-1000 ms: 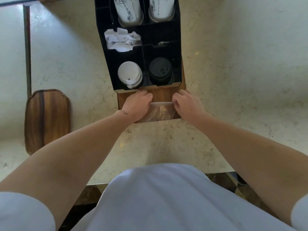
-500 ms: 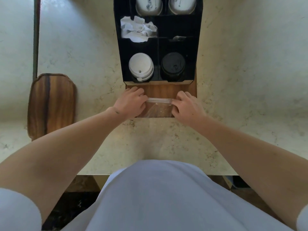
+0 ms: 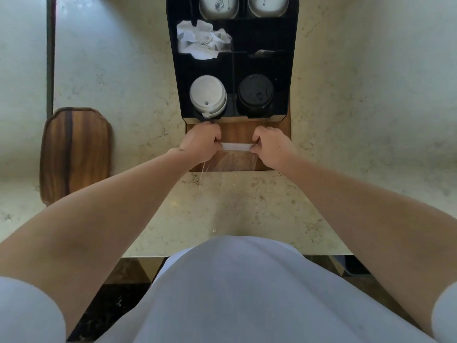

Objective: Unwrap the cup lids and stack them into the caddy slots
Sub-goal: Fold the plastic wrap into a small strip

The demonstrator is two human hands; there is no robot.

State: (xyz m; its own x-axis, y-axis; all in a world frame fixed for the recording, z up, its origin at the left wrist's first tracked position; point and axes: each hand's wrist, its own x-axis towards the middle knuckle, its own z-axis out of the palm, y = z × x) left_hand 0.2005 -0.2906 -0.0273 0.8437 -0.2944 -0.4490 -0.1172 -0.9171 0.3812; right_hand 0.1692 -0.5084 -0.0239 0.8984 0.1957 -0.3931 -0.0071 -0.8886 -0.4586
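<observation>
A black caddy stands on the counter ahead of me. Its near left slot holds a stack of white lids; its near right slot holds a stack of black lids. Just in front of the caddy, over its wooden base, my left hand and my right hand pinch the two ends of a clear plastic wrapper. The wrapper's white top strip is stretched flat between my fingers and the clear film hangs below. No lid shows inside it.
A crumpled white paper fills a middle left caddy slot. Two patterned white cups stand in the far slots. A wooden board lies on the marble counter to the left. The counter's front edge runs near my body.
My hands have moved apart and pulled the wrapper's top strip taut between them. The view has shifted, so the caddy sits further right and higher in frame.
</observation>
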